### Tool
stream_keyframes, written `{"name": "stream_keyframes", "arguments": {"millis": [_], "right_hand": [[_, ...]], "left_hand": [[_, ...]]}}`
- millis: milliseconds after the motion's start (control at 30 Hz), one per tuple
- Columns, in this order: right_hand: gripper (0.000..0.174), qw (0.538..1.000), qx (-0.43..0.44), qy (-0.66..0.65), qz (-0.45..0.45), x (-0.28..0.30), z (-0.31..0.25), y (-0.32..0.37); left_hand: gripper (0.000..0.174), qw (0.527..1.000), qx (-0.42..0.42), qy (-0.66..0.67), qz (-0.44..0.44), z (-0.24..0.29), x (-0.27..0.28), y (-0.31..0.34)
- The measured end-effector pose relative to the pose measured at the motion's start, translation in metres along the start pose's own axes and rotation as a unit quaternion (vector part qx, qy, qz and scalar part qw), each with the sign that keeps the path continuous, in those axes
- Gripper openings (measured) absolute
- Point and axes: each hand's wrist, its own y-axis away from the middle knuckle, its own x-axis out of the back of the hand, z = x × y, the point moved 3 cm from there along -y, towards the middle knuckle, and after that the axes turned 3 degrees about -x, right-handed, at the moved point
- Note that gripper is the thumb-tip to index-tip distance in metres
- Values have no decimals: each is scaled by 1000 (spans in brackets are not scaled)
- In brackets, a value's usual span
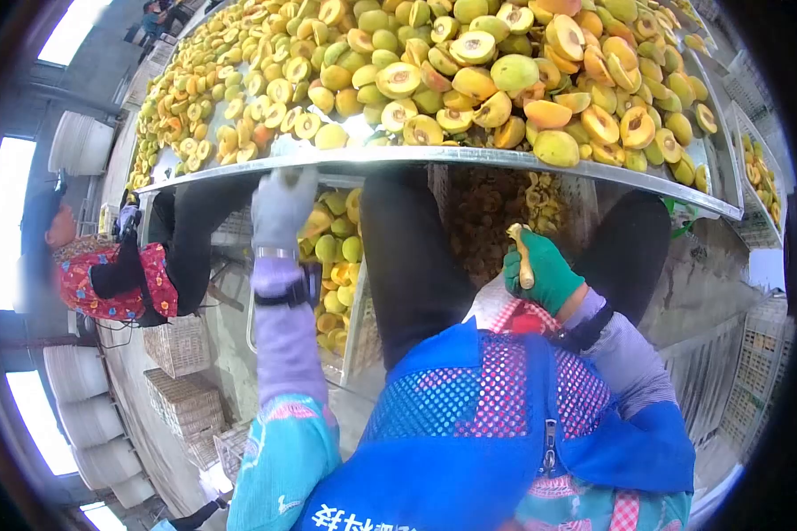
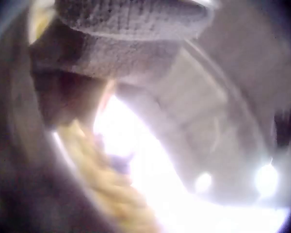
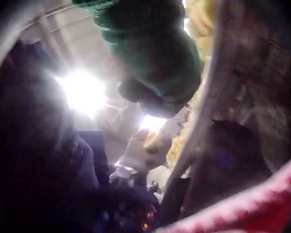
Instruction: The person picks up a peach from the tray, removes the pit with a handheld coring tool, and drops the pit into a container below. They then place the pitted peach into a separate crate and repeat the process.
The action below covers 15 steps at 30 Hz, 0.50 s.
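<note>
In a green glove, the right hand grips a small tool by its light wooden handle, in front of the blue vest. The right wrist view shows that green glove from close by, its fingers curled. The left hand, in a grey glove, reaches to the metal table's front rim, below the heap of halved yellow-green fruit. Blur hides its fingertips and whether they hold anything. Grey glove fabric crosses the top of the left wrist view.
Below the table are a crate of fruit and a container of brown and yellow pieces, between the person's legs. Another person in a red patterned top sits at the left, near wicker baskets. Stacked crates stand at the right.
</note>
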Motion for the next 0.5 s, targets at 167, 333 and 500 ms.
{"name": "stream_keyframes", "arguments": {"millis": [167, 333, 500], "right_hand": [[37, 990, 0, 127, -55, -61, 0, 33], [35, 939, 181, 294, 12, -86, -15, 52], [30, 989, -62, 135, -21, -59, -19, 15]], "left_hand": [[59, 976, -23, -182, -115, 71, -30, -91], [39, 958, -58, 202, -197, 61, -25, -109], [50, 835, -489, 231, 103, 90, -21, -28]]}}
